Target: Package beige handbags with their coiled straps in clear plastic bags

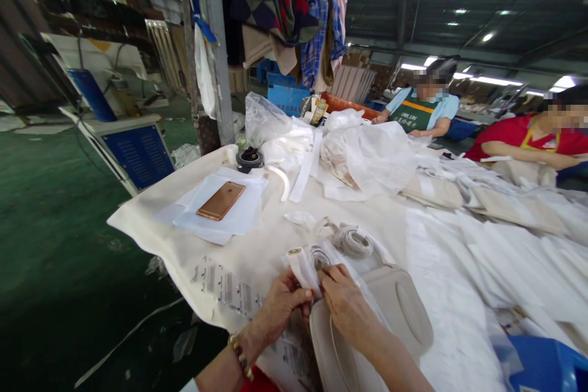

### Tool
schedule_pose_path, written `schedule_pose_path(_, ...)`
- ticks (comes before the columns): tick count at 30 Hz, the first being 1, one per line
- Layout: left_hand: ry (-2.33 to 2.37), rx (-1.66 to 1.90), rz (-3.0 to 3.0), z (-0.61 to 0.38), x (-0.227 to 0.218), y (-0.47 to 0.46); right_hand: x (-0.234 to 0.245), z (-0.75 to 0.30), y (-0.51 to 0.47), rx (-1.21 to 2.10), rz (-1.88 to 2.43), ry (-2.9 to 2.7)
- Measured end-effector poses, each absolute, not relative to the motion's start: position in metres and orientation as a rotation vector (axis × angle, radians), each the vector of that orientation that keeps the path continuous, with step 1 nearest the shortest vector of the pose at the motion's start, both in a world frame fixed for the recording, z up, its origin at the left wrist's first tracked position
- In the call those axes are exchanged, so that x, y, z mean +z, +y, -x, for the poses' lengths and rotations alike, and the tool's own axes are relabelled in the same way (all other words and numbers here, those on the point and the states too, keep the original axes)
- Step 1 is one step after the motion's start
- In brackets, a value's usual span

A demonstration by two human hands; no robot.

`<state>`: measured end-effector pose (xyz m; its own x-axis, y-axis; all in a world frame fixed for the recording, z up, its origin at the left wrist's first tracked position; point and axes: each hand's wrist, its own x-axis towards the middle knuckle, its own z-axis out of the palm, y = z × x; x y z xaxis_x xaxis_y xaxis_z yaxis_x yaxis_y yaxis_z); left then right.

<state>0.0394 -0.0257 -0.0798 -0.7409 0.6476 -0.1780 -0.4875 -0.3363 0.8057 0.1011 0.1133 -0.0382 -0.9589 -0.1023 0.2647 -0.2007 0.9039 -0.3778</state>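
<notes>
My left hand (pixel 283 305) is closed on a white wrapped strap end (pixel 301 266), its thumb pressed against the wrapping; a gold-coloured metal piece shows at the top. Close beside it, my right hand (pixel 346 306) has its fingers curled at the lower edge of a coiled beige strap (pixel 319 254); its fingertips are partly hidden. Under my hands lies a beige bag (pixel 328 346), with a second beige bag (pixel 399 306) to its right, showing an oval handle opening. Another rolled strap (pixel 356 241) rests just beyond, with clear plastic between the pieces.
A gold phone (pixel 221 200) lies on white sheets (pixel 215 236) at the left. Behind are a black tape roll (pixel 249 160) and plastic bags (pixel 372 156). Wrapped bags (pixel 500 251) cover the right side. Two co-workers sit beyond; a blue bin (pixel 546 364) is at lower right.
</notes>
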Motion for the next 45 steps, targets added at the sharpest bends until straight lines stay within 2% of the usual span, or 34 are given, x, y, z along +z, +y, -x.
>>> schedule_pose_path(6,1.221,2.054,-0.207,-0.039,-0.077,-0.024,-0.026,-0.104,0.122,0.859,-0.287,-2.877)
schedule_pose_path(18,1.351,2.117,-0.090,-0.048,-0.077,-0.017,-0.043,-0.106,0.115,0.892,-0.191,-2.676)
schedule_pose_path(31,1.192,2.106,0.045,-0.043,-0.064,-0.010,-0.058,-0.106,0.114,1.060,-0.037,-2.477)
schedule_pose_path(45,1.082,1.951,-0.175,-0.031,-0.075,-0.023,-0.067,-0.105,0.108,1.092,0.056,-2.300)
